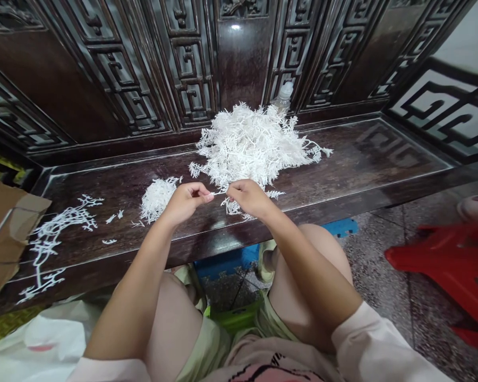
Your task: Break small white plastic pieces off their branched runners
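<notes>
A thin white plastic piece (220,193) stretches between my two hands above the bench's front part. My left hand (188,202) pinches its left end with thumb and finger. My right hand (247,197) is closed on the other end, its fingertips partly hidden. Just behind my hands rises a large heap of white branched plastic sprigs (250,143). Left of my left hand lies a smaller pile of white bits (158,199). Bare white stems (63,228) lie tangled at the bench's left end.
The dark wooden bench (342,170) has a carved back (245,63). A clear bottle (284,95) stands behind the heap. Cardboard (3,223) is at the left, a white bag (43,339) lower left, and a red stool (450,260) on the right.
</notes>
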{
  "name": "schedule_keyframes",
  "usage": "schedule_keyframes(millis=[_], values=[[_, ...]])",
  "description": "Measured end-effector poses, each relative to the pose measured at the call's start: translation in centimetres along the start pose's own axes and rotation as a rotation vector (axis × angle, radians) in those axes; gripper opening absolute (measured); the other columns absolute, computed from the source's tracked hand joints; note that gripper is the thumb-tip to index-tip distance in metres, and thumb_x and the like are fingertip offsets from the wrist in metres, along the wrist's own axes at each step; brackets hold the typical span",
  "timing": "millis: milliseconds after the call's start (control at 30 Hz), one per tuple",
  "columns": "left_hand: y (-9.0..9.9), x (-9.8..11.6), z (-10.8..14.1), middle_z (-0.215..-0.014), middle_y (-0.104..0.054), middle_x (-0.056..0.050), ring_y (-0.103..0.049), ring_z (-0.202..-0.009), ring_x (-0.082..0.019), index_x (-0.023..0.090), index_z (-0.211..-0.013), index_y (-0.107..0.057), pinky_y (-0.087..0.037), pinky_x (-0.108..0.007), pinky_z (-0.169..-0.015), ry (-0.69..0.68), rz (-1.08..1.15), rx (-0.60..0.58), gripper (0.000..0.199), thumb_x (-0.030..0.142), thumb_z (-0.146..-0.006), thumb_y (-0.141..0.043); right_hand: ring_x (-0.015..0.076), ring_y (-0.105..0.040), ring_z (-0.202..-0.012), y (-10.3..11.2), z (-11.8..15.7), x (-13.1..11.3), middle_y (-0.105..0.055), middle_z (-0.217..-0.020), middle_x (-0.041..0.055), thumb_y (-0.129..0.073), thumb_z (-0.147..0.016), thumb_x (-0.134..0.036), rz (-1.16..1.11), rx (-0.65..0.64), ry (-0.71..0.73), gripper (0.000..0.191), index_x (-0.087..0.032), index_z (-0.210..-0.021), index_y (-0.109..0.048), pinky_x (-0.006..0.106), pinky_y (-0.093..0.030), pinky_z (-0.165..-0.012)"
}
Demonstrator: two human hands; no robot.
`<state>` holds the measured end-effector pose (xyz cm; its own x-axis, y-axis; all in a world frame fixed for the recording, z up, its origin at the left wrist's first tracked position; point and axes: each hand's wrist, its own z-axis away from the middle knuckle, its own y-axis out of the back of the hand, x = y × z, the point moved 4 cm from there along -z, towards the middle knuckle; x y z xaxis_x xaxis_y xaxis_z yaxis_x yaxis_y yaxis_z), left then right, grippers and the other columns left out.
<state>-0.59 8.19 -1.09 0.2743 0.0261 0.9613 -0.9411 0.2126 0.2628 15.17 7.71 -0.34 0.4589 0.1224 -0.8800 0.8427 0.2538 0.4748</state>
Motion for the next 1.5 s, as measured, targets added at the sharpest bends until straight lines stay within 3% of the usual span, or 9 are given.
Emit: schedule_keyframes(millis=[233, 367, 433, 533, 700, 833, 1000, 1100, 1500], values=[[1.6, -0.4, -0.7, -0.06, -0.057, -0.001, -0.046, -0.055, -0.011, 0.016, -0.056, -0.057, -0.033, -0.022, -0.054, -0.035, -0.17, -0.054, 0.016, 0.029, -0.059, -0.066, 0.0068, -0.026, -0.047, -0.2, 0.0, -0.8, -0.028, -0.047, -0.0041, -0.037, -0.07, -0.024, 0.034, 0.024, 0.046, 0.025, -0.017, -0.046, -0.033, 0.023, -0.021, -0.048], [7.3, -2.8, -0.7, -0.056, -0.056, -0.001, -0.047, -0.054, -0.014, 0.017, -0.054, -0.056, -0.032, -0.024, -0.053, 0.049, -0.555, 0.311, 0.012, 0.026, -0.06, -0.063, 0.0077, -0.028, -0.048, 4.9, 0.3, 0.1, -0.033, -0.048, -0.003, -0.037, -0.071, -0.022, 0.041, 0.353, -0.05, 0.024, -0.017, -0.048, -0.038, 0.023, -0.023, -0.05], [9.6, -4.5, -0.7, -0.06, -0.058, -0.002, -0.05, -0.057, -0.015, 0.018, -0.061, -0.059, -0.033, -0.024, -0.054, 0.109, -0.663, 0.416, 0.01, 0.027, -0.061, -0.061, 0.0092, -0.038, -0.055, 6.2, 0.2, 0.1, -0.046, -0.058, 0.0, -0.038, -0.073, -0.021, 0.01, 0.313, 0.03, 0.021, -0.016, -0.057, -0.05, 0.024, -0.029, -0.056], [10.6, -7.0, -1.2, -0.07, -0.062, -0.004, -0.053, -0.062, -0.017, 0.019, -0.07, -0.06, -0.034, -0.026, -0.056, 0.212, -0.72, 0.424, 0.014, 0.03, -0.063, -0.059, 0.0116, -0.046, -0.065, 4.8, 0.0, 0.3, -0.056, -0.069, 0.0029, -0.041, -0.075, -0.024, 0.039, 0.053, 0.023, 0.022, -0.015, -0.067, -0.06, 0.025, -0.033, -0.063], [9.1, -8.2, -2.0, -0.093, -0.061, -0.01, -0.055, -0.083, -0.026, 0.02, -0.096, -0.056, -0.038, -0.034, -0.069, 0.238, -0.84, 0.477, 0.032, 0.029, -0.065, -0.057, 0.0126, -0.049, -0.067, 0.5, 0.6, 0.3, -0.059, -0.072, 0.0028, -0.042, -0.079, -0.031, 0.16, -0.155, 0.08, 0.026, -0.016, -0.076, -0.062, 0.024, -0.032, -0.062], [6.8, -6.5, -1.9, -0.107, -0.054, -0.013, -0.049, -0.097, -0.029, 0.018, -0.1, -0.057, -0.036, -0.039, -0.082, 0.146, -0.763, 0.46, 0.038, 0.034, -0.066, -0.056, 0.0123, -0.048, -0.066, -0.1, 1.2, 0.4, -0.059, -0.073, 0.0033, -0.04, -0.081, -0.03, 0.318, -0.163, 0.094, 0.024, -0.017, -0.076, -0.06, 0.023, -0.029, -0.06], [0.1, -2.4, -0.9, -0.097, -0.061, -0.009, -0.055, -0.085, -0.019, 0.018, -0.102, -0.059, -0.039, -0.031, -0.077, 0.064, -0.081, -0.079, 0.042, 0.046, -0.078, -0.038, 0.0139, -0.048, -0.071, -0.3, 1.2, 0.0, -0.057, -0.076, 0.0051, -0.042, -0.08, -0.026, 0.503, -0.135, 0.132, 0.02, -0.017, -0.072, -0.058, 0.025, -0.028, -0.064], [-2.4, -0.4, 0.3, -0.106, -0.058, -0.006, -0.051, -0.093, -0.018, 0.021, -0.108, -0.057, -0.037, -0.027, -0.079, 0.011, 0.108, -0.247, 0.038, 0.039, -0.077, -0.045, 0.0149, -0.048, -0.076, -0.8, 1.1, 0.0, -0.056, -0.082, 0.0063, -0.039, -0.081, -0.023, 0.477, -0.164, 0.167, 0.019, -0.016, -0.076, -0.056, 0.026, -0.03, -0.067], [-2.4, -0.3, 0.5, -0.075, -0.05, 0.001, -0.045, -0.072, -0.011, 0.015, -0.08, -0.052, -0.034, -0.025, -0.071, -0.035, -0.012, -0.262, 0.023, 0.037, -0.073, -0.052, 0.0125, -0.045, -0.073, -0.8, 1.1, -0.6, -0.052, -0.075, 0.0028, -0.035, -0.08, -0.021, 0.22, -0.244, 0.175, 0.021, -0.015, -0.07, -0.052, 0.025, -0.032, -0.066]])
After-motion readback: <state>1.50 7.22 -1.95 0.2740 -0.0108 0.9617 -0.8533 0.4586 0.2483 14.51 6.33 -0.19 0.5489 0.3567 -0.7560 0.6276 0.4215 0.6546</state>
